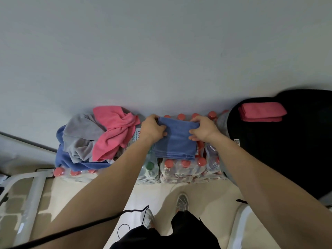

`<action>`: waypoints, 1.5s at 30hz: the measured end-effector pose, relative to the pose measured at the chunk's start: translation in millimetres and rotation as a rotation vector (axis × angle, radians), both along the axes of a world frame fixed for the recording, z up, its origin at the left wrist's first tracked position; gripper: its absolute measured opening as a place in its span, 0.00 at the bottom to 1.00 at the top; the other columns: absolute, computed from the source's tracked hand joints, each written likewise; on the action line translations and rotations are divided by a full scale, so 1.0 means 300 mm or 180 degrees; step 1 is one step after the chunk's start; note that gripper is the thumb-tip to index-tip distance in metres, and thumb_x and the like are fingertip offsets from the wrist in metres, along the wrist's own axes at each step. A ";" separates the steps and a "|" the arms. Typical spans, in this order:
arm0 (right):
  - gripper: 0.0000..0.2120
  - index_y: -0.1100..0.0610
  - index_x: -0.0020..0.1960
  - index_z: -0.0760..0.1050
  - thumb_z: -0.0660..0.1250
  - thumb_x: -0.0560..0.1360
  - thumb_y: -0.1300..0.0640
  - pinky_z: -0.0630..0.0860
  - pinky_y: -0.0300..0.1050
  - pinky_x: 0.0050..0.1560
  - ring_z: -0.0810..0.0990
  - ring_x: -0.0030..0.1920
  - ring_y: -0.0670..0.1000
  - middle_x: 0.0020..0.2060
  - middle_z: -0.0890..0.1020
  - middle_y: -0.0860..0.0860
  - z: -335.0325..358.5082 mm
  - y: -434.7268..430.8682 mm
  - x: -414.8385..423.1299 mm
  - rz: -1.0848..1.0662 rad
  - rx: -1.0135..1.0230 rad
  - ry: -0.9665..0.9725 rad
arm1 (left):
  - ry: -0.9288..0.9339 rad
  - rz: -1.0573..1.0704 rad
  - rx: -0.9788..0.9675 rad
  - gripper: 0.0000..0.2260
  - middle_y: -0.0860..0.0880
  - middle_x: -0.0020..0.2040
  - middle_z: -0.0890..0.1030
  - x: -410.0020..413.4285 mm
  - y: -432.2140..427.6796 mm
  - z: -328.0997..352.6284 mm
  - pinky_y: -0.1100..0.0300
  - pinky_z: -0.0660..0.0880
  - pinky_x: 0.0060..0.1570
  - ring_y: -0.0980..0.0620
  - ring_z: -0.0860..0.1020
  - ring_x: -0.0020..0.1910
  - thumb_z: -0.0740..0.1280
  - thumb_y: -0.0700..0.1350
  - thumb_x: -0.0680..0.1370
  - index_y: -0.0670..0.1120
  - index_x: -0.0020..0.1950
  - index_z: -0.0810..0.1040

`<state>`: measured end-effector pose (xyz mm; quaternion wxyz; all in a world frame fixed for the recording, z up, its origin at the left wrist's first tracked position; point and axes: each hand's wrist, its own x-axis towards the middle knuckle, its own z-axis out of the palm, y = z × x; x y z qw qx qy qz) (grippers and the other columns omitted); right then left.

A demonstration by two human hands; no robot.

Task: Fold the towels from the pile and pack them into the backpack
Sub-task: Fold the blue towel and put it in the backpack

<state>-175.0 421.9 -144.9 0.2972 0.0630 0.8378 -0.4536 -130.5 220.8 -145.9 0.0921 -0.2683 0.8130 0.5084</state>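
Blue towel (175, 139) pinched at its far corners by left hand (152, 129) and right hand (203, 129) — both grips holding cloth — flattened on bottle packs (181, 169) to crease the fold.

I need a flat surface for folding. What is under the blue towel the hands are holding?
Shrink-wrapped packs of red-capped bottles; their caps show past the blue towel at its far and near edges. What lies directly beneath it is covered.

held towel (175, 139): plain blue | pile (93, 141): pink towel (115, 130), grey towel (80, 133), blue towel (71, 159) underneath | folded towel (261, 112): pink | backpack (287, 150): black | bottle caps (181, 116): red, one green cap (149, 165) | wall (161, 51): pale grey | floor (206, 191): cream | shoes (182, 202): grey | trousers (188, 229): black
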 end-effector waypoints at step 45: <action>0.27 0.56 0.77 0.62 0.43 0.83 0.47 0.58 0.53 0.77 0.62 0.76 0.52 0.76 0.66 0.53 -0.116 -0.061 0.230 0.1620 0.1938 0.2071 | 0.0455 -0.1875 -0.2212 0.25 0.50 0.80 0.54 0.155 0.105 -0.161 0.48 0.48 0.76 0.51 0.50 0.79 0.44 0.54 0.84 0.46 0.80 0.54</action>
